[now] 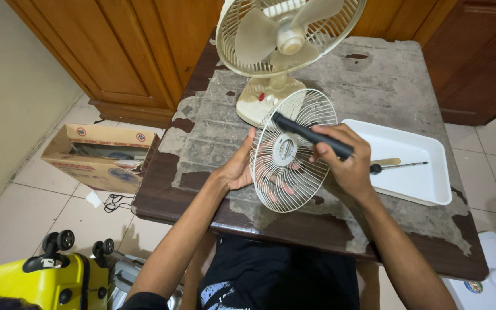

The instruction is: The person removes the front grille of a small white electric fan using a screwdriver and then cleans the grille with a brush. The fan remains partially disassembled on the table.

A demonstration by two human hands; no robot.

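Observation:
My left hand (237, 167) holds a round white wire fan grille (287, 172) upright by its left edge, fingers behind the wires. My right hand (348, 163) grips a black tool handle (311, 135) that lies slanted across the grille's upper part. Behind them stands a cream desk fan (282, 40) with its blades exposed and its base (259, 97) on the worn brown table (374, 80).
A white plastic tray (417, 172) to the right holds a screwdriver (400, 166) and a wooden stick. An open cardboard box (101, 158) sits on the tiled floor at left. A yellow wheeled suitcase (47, 281) is bottom left. Wooden cabinets stand behind.

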